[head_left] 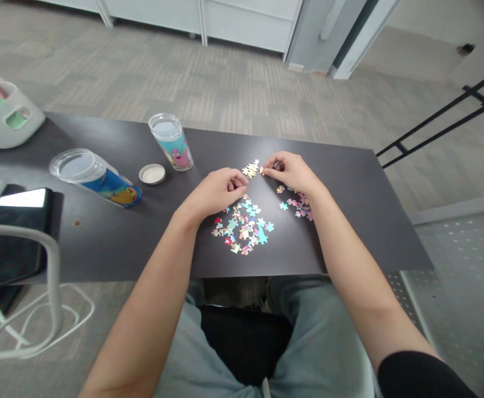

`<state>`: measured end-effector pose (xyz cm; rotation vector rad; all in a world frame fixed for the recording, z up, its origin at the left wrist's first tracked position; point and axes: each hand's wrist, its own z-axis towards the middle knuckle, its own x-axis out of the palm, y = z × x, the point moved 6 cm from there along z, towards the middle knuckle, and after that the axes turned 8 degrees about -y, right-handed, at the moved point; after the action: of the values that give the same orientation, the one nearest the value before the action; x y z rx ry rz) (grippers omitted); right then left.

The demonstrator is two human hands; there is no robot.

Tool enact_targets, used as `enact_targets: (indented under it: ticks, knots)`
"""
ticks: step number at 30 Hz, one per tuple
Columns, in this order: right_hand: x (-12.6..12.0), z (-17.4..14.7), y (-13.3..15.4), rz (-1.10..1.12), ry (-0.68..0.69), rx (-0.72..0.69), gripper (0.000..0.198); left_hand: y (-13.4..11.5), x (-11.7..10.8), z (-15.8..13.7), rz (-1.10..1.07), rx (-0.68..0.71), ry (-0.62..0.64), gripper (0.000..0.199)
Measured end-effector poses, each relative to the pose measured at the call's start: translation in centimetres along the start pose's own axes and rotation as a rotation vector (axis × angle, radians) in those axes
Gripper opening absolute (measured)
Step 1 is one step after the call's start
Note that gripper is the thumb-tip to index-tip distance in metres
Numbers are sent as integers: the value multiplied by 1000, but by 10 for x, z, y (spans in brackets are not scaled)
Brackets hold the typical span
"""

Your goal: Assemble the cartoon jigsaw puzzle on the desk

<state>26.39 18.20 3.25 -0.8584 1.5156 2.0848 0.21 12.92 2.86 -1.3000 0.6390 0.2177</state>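
Over the dark table [167, 232], my right hand [291, 168] pinches a small pale-yellow jigsaw puzzle piece [261, 171] between thumb and fingertips. Just left of that piece lies a small cluster of pale-yellow puzzle pieces [250, 168]. My left hand [223, 190] hovers beside the cluster, its fingers loosely bent and a little apart from the thumb, with no piece visible in them. Below it spreads a larger pile of mixed puzzle pieces [245, 226] in turquoise, red and white. Pink and turquoise puzzle pieces [297, 203] sit by my right wrist, which partly hides them.
Left of my hands stand a clear-topped pink-and-blue canister [174, 146] and a blue canister [109, 182], with a white round lid [152, 174] between them. Further left are a black tablet-like device [13, 232], a white curved tube [55, 276] and a white basket [13, 119].
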Motion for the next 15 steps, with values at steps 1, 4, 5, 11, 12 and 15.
enact_targets:
  ticks: [1,4,5,11,12,15]
  knots:
    - [0,0,0,24,5,7,13,0,0,2,27,4,-35,14]
    - [-2,0,-1,88,2,18,15,0,-1,3,73,41,-119,12]
    - [-3,0,0,110,-2,15,18,-1,-2,2,83,50,-144,12]
    - [-5,-8,10,186,190,-119,32,5,-6,18,142,42,-280,18]
    - [-7,-8,9,177,171,-119,31,6,-5,26,150,52,-284,20]
    - [-12,-5,3,78,-11,-78,19,7,-1,53,166,111,-213,26]
